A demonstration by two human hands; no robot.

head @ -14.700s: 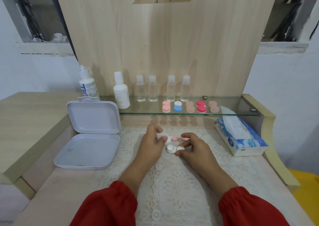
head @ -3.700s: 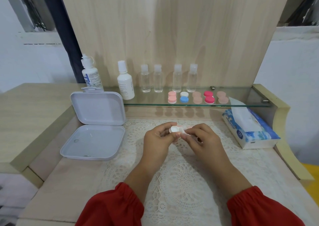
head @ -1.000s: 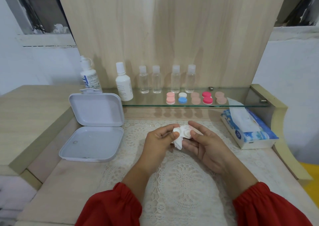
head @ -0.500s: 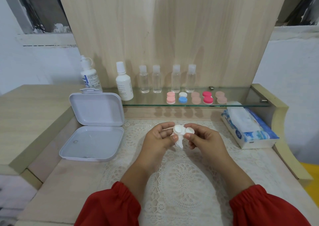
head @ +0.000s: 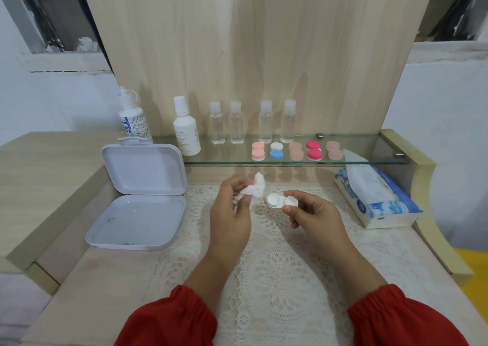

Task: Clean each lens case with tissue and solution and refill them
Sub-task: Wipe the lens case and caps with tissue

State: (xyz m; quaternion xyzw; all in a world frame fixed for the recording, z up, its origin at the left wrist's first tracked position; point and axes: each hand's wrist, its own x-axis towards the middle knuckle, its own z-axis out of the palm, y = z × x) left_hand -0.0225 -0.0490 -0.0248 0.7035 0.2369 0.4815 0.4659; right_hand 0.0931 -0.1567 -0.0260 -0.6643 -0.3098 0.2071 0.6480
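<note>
My right hand pinches a white lens case by its right well, with both wells open and facing up. My left hand holds a crumpled white tissue just left of the case, a small gap between them. Both hands hover over the lace mat. On the glass shelf sit several capped lens cases in pink, blue, white, peach and red. Two white solution bottles stand at the shelf's left end.
An open white plastic box lies left of the mat. A blue tissue pack sits at the right under the shelf. Several small clear bottles line the back of the shelf. A raised wooden ledge borders the left.
The tissue was pressed into the lens case a moment ago. My left hand has now drawn it away to the left, and the case stays in my right hand.
</note>
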